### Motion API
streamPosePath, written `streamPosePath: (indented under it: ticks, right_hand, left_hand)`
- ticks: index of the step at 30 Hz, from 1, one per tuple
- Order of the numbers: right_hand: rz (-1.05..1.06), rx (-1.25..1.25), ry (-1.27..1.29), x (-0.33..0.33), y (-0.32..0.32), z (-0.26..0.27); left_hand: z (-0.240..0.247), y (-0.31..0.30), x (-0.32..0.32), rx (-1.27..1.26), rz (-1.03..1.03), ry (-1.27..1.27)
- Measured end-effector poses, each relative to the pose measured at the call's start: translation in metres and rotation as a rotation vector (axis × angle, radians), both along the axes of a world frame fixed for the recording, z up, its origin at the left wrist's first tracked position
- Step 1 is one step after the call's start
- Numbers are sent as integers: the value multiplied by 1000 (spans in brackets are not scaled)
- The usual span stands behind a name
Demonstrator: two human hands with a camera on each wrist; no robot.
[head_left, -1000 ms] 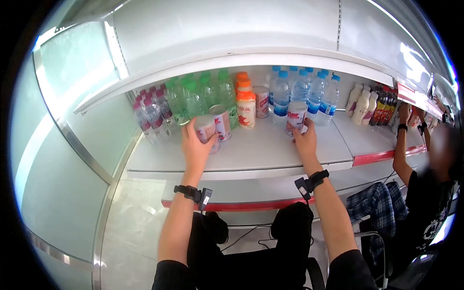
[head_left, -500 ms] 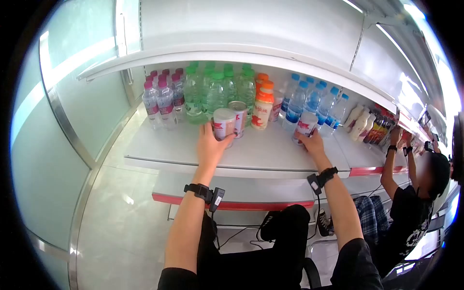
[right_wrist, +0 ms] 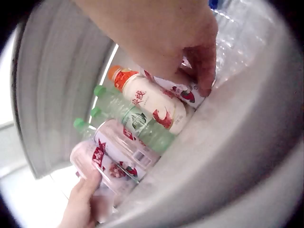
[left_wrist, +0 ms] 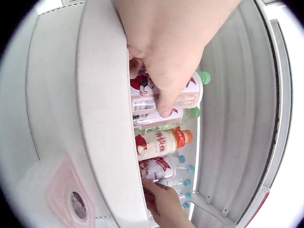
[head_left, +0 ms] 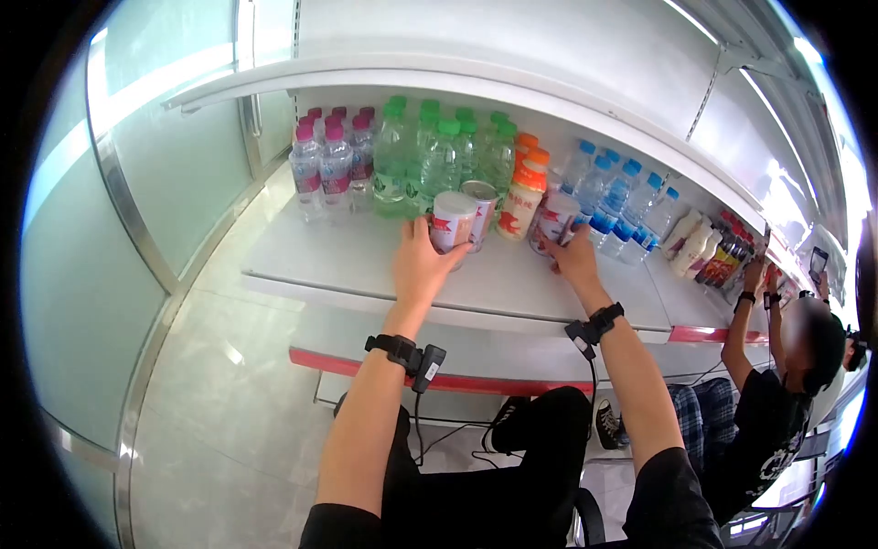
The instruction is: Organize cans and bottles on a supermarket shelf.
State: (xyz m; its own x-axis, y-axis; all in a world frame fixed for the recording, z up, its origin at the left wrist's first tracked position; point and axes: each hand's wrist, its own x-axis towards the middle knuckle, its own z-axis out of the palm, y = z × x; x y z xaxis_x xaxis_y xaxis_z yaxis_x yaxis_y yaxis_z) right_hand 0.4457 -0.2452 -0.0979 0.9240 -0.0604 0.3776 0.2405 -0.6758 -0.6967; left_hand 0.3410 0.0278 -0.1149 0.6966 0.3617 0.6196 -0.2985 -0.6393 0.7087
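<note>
My left hand grips a white-and-pink printed can on the shelf, thumb on its near right side. A second such can stands close behind it to the right, before the green-capped bottles. Further right, my right hand holds a third can low on its side, with fingers and thumb around it. That can stands right by an orange-capped milky drink bottle and in front of blue-capped water bottles. In the left wrist view, the thumb lies across the left can's label.
Pink-capped bottles stand at the shelf's left end, beside a frosted glass wall. An upper shelf overhangs the row. On the right are white bottles, dark bottles and another person reaching into the shelf.
My right hand has brought its can leftward, from before the blue-capped bottles to beside the orange-capped one. My left hand keeps its grip on the left can. The head view has turned.
</note>
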Motion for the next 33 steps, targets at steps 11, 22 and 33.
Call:
streamPosePath:
  ticks: [11, 22, 33]
  right_hand:
    - [293, 137, 65, -28, -34, 2]
    - [74, 319, -143, -53, -74, -21]
    - [83, 382, -170, -56, -75, -25]
  left_hand:
    - [-3, -4, 3, -22, 4, -195]
    - [39, -64, -28, 307, -228, -463]
    - [85, -188, 119, 849, -55, -55]
